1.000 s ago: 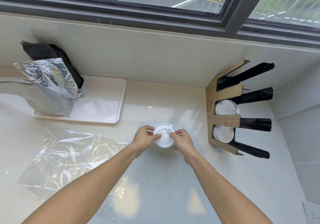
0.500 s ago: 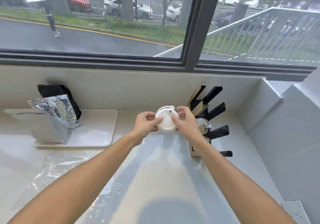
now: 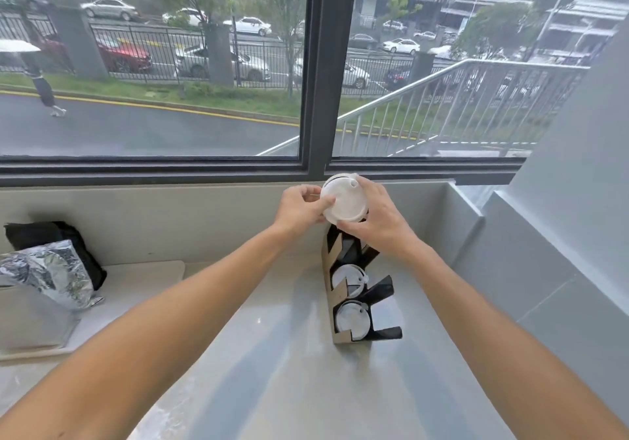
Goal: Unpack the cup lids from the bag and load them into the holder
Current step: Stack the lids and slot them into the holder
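Note:
Both my hands hold a stack of white cup lids (image 3: 344, 201) in the air, just above the top of the holder. My left hand (image 3: 299, 209) pinches its left edge and my right hand (image 3: 377, 220) wraps its right side. The holder (image 3: 343, 332) is a tall brown cardboard and black rack standing on the counter by the right wall. Its two lower slots each hold white lids (image 3: 350, 319). The upper slot, partly hidden behind my right hand, looks dark.
A crumpled silver foil bag (image 3: 51, 274) and a black bag (image 3: 41, 235) stand on a white tray (image 3: 149, 274) at the left. The window ledge runs along the back and a grey wall (image 3: 531, 269) closes the right side.
Both hands lifted the lid stack off the counter and carried it up and right to above the holder. My view tilted upward, so the clear plastic bag has left the frame.

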